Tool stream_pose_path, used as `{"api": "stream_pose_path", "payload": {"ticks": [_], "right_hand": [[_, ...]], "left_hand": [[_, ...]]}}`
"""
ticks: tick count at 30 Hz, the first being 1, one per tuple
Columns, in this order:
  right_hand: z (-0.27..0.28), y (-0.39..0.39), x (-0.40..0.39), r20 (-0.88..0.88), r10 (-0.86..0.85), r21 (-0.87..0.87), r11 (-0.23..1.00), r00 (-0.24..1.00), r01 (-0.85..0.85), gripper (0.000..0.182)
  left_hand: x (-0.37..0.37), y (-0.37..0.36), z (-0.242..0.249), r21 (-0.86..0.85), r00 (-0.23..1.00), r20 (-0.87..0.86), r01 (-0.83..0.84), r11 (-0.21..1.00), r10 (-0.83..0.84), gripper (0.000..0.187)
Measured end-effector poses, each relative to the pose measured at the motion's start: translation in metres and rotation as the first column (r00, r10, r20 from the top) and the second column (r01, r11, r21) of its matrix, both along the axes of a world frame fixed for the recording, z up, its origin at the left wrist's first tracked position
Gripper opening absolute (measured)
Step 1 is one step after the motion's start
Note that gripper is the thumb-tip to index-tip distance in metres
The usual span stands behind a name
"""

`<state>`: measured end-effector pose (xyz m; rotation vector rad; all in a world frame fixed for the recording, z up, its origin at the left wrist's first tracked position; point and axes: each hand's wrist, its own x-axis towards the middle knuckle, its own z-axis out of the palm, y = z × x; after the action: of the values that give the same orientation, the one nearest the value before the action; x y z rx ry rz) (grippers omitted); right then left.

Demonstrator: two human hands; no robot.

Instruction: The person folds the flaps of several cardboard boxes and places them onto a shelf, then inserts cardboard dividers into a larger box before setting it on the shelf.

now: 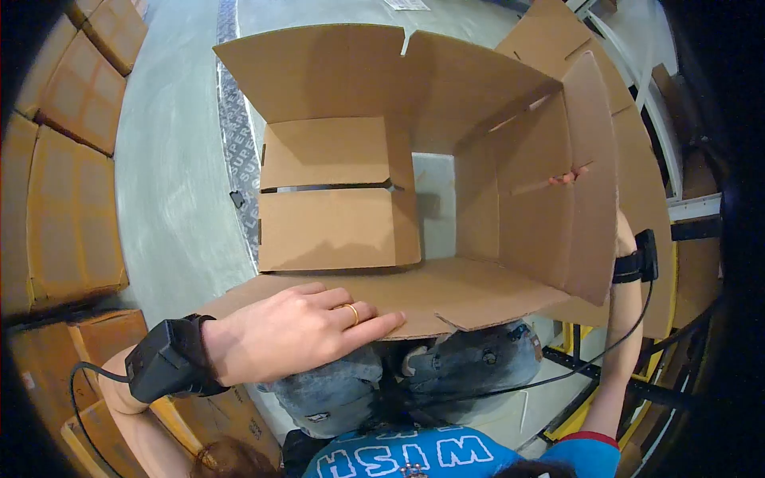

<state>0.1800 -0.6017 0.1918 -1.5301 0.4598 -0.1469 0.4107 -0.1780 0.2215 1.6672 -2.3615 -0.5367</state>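
A large open cardboard box (478, 191) stands in front of my knees, its flaps spread outward and the pale floor showing through its bottom. My left hand (307, 327) lies palm down on the near flap, fingers stretched out to the right, a ring on one finger. On the box's left side, folded cardboard panels (327, 191) overlap with a narrow gap between them. My right hand (567, 177) reaches behind the right wall; only its fingertips show through a slot there, and the rest is hidden by the cardboard.
Taped cartons (80, 215) are stacked along the left side, with more boxes (215, 414) at the lower left. Flat cardboard sheets (637, 183) lean at the right beside a metal frame (695, 209). A printed strip (239, 151) crosses the floor.
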Motion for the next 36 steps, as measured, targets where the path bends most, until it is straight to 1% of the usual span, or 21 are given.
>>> {"api": "stream_pose_path", "payload": {"ticks": [2,3,6,7,9,12,13,15,17,18,20,23,26,28,29,31,32,33,34,35,36], "right_hand": [[0.002,0.001,-0.002,-0.116,0.014,-0.121,0.992,0.993,-0.028,0.03],[0.003,0.002,-0.003,-0.11,0.019,-0.149,0.988,0.994,-0.036,0.025],[-0.018,-0.014,-0.005,0.089,0.211,-0.048,0.977,0.973,-0.208,0.023],[-0.019,-0.016,-0.002,0.168,0.255,-0.091,0.966,0.952,-0.242,0.023],[-0.017,-0.012,0.0,0.198,0.266,-0.098,0.963,0.944,-0.251,0.024],[-0.014,-0.006,-0.005,0.152,0.205,-0.046,0.979,0.967,-0.201,0.025],[-0.015,-0.005,-0.006,0.146,0.185,-0.028,0.983,0.972,-0.183,0.026],[-0.018,-0.006,-0.012,0.136,0.154,0.008,0.988,0.979,-0.157,0.027],[-0.021,-0.006,-0.017,0.139,0.129,0.04,0.99,0.982,-0.136,0.028],[-0.023,-0.006,-0.018,0.141,0.12,0.06,0.99,0.983,-0.129,0.028],[-0.029,-0.007,-0.023,0.15,0.103,0.106,0.987,0.983,-0.12,0.029],[-0.038,-0.014,-0.025,0.181,0.092,0.171,0.977,0.979,-0.124,0.031],[-0.045,-0.023,-0.015,0.21,0.098,0.2,0.97,0.973,-0.141,0.032],[-0.045,-0.02,-0.003,0.147,0.119,0.114,0.984,0.982,-0.136,0.033],[-0.037,-0.008,0.006,0.078,0.14,0.002,0.99,0.987,-0.141,0.041],[-0.017,0.019,0.031,-0.076,0.17,-0.201,0.963,0.982,-0.182,0.056],[-0.006,0.033,0.049,-0.229,0.15,-0.256,0.944,0.962,-0.208,0.068],[0.0,0.045,0.065,-0.373,0.126,-0.304,0.919,0.919,-0.25,0.083],[0.0,0.055,0.076,-0.4,0.119,-0.311,0.915,0.909,-0.257,0.088],[0.0,0.063,0.088,-0.418,0.113,-0.325,0.908,0.902,-0.264,0.093],[-0.003,0.067,0.095,-0.432,0.106,-0.344,0.899,0.896,-0.272,0.099]], "left_hand": [[0.0,0.0,0.0,0.021,0.999,-0.038,-0.001,1.0,0.002,0.064],[0.0,-0.001,0.0,0.027,0.999,-0.054,0.0,1.0,0.002,0.064],[0.001,-0.002,0.002,0.092,0.995,-0.095,-0.002,0.996,0.01,0.064],[0.0,-0.001,0.001,0.111,0.994,-0.104,0.001,0.994,0.011,0.063],[-0.005,0.003,-0.004,0.153,0.994,-0.11,0.006,0.988,0.011,0.06],[-0.018,0.012,-0.004,0.098,0.97,-0.239,-0.019,0.995,0.042,0.056],[-0.016,0.01,-0.006,0.16,0.963,-0.265,-0.009,0.987,0.052,0.064],[0.009,-0.054,0.02,0.548,0.998,-0.049,0.005,0.836,0.026,0.066],[0.03,-0.094,-0.005,0.519,0.994,-0.076,-0.029,0.854,0.081,0.068],[0.047,-0.113,-0.05,0.297,0.966,-0.224,-0.059,0.953,0.13,0.069],[0.071,-0.155,-0.073,0.002,0.965,-0.193,-0.18,0.984,0.177,0.075],[0.097,-0.197,-0.097,-0.08,0.896,0.051,-0.436,0.896,0.441,0.083],[0.101,-0.218,-0.113,-0.083,0.842,-0.113,-0.537,0.84,0.527,0.089],[0.096,-0.228,-0.119,-0.051,0.794,-0.216,-0.591,0.805,0.569,0.086],[0.096,-0.232,-0.122,-0.03,0.762,-0.263,-0.619,0.785,0.591,0.085],[0.101,-0.234,-0.131,-0.066,0.773,-0.381,-0.569,0.819,0.507,0.082],[0.1,-0.232,-0.138,-0.078,0.767,-0.439,-0.552,0.83,0.469,0.081],[0.093,-0.228,-0.13,-0.072,0.7,-0.554,-0.58,0.812,0.451,0.08],[0.083,-0.222,-0.121,0.163,0.501,-0.759,-0.472,0.866,0.416,0.082],[0.078,-0.217,-0.109,0.338,0.243,-0.878,-0.294,0.894,0.412,0.084],[0.074,-0.214,-0.098,0.436,-0.04,-0.9,-0.074,0.897,0.434,0.086]]}}
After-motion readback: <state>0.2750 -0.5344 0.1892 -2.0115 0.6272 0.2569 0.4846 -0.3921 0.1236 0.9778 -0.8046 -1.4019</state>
